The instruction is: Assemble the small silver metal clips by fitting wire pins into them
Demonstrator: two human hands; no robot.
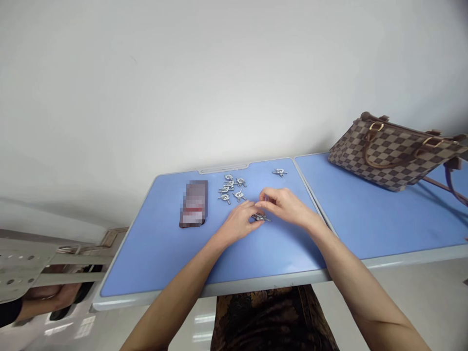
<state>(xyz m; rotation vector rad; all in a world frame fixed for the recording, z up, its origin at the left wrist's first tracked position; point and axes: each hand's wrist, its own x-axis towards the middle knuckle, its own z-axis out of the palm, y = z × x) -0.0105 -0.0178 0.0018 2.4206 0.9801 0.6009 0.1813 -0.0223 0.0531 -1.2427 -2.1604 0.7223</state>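
Note:
My left hand [239, 223] rests on the blue table, with its thumb and fingers closed around a small silvery metal fitting [262, 218]. A thin rod sticks out of that fitting to the right. Just above it, my right hand [285, 204] is curled, its thumb and fingertips in a pinch close to the left fingers. Whatever is between those right fingertips is too small to make out. Behind the left hand lies a loose group of several similar metal fittings [239, 195]. Another single fitting [280, 172] lies apart, near the back right of the table.
A phone-like dark item [193, 204], blurred by pixels, lies left of the fittings. A checkered handbag [402, 151] stands on the adjoining right table [402, 224]. A white wall [219, 87] rises behind. At lower left, another person's arm [54, 302] shows beside a pale chair [22, 265].

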